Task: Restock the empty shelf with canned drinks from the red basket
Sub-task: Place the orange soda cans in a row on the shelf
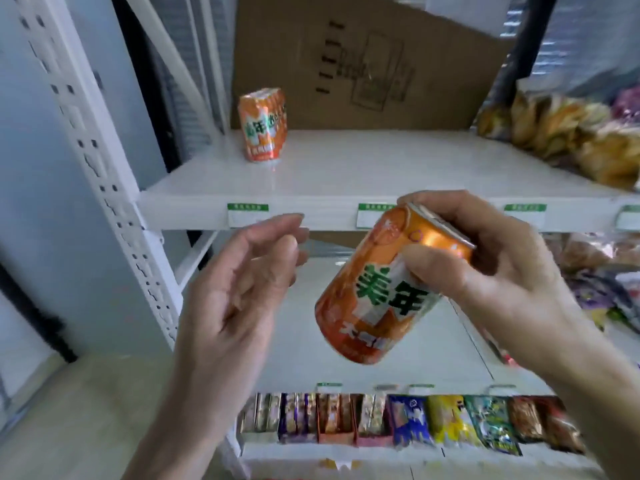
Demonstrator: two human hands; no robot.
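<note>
Two orange cans in stock: one in hand, one shelved.

Right hand (485, 271) grips a tilted orange can (388, 289) by its top end, just below the white shelf (346, 174), likely to stand it there; left hand (242, 278) hangs empty, fingers loosely apart. Below the shelf, snack packets (415, 420) line a lower tier. On the shelf's rear left stands another can (263, 129); bagged bread (571, 140) sits at its right. Red basket unseen.

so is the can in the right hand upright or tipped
Tipped. The can leans, its top rim up and to the right, its base down and to the left, gripped near the top by the right hand below the shelf.
</note>
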